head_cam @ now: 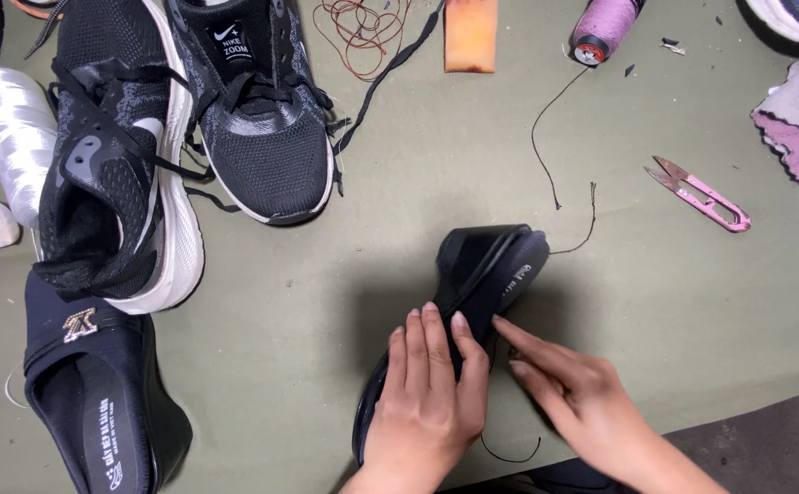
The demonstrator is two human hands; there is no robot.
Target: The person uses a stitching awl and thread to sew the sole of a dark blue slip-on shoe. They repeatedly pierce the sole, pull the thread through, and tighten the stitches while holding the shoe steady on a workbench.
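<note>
Black slide sandal (486, 265) is lying on its side near the front of the olive table (326, 302), and we are working on it with both hands. Our left hand (427, 402) is resting flat on it, fingers (431, 343) pressed together and bearing down along the edge where strap meets sole. Our right hand (573, 393) is coming in from the side, its extended fingers (518, 337) touching that same edge; whether they are pinching anything we cannot tell. A dark thread (509, 453) is looping out beneath the hands.

To do this step well, we judge that steady, even pressure from the left hand matters most, keeping the seam closed while the right hand is working.

Further out, pink thread snips (701, 194) are lying well apart to the right, a pink thread spool (605, 27) at the far edge, two black knit sneakers (189, 137) and a matching sandal (97, 412) to the left.
</note>
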